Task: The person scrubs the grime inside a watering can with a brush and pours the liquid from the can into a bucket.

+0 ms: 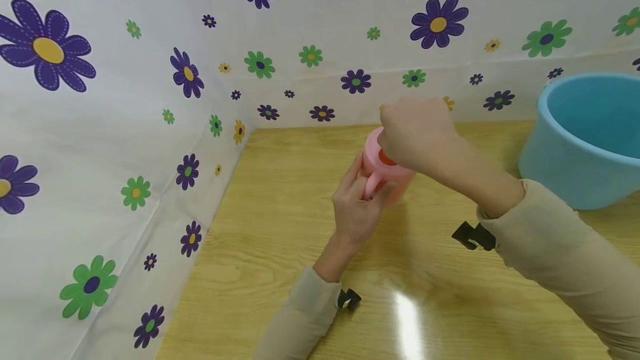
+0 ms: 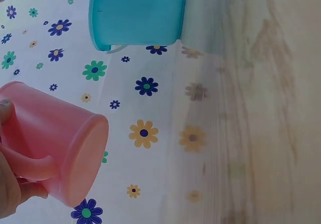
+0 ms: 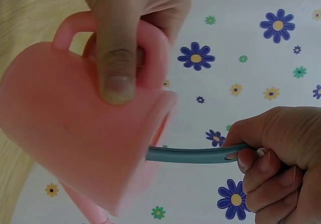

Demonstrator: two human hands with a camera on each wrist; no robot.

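A pink watering can (image 1: 375, 154) is held near the back of the table, tilted, its flat base facing the camera in the left wrist view. My left hand (image 1: 357, 207) grips its loop handle (image 3: 155, 48), with the thumb pressed along the can's side. A thin pink spout (image 3: 83, 204) sticks out on the side opposite the handle. My right hand (image 1: 417, 126), fingers curled, holds the end of a slim teal handle (image 3: 195, 155) that has a hole in it. The other end of this handle goes in through the can's mouth and is hidden there. Something orange-red (image 1: 386, 157) shows inside the mouth.
A large light-blue tub (image 1: 565, 160) stands on the wooden table (image 1: 280, 193) at the right. White flower-printed sheeting (image 1: 300, 21) rises along the back and left edges. Black clip-like mounts (image 1: 472, 236) sit at both wrists.
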